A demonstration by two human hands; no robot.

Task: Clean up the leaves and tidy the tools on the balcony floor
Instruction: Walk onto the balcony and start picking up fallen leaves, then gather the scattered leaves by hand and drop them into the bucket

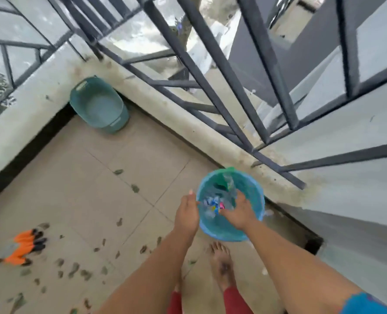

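Observation:
A round blue bin (253,196) stands on the tiled balcony floor by the ledge, holding plastic wrappers and a green scrap. My left hand (187,211) holds its left rim, thumb over the edge. My right hand (240,210) reaches into the bin palm down, fingers stretched onto the wrappers (213,206). Dry leaves (74,269) lie scattered over the tiles, thickest at the lower left. A pair of orange and black gloves (25,247) lies on the floor at far left. The picture is motion-blurred.
A teal oval basin (99,105) sits in the far corner against the ledge. A low concrete ledge (188,130) with dark metal railings bounds the balcony. My bare foot (222,264) stands just below the bin. A dark drain hole (313,244) opens at the right wall.

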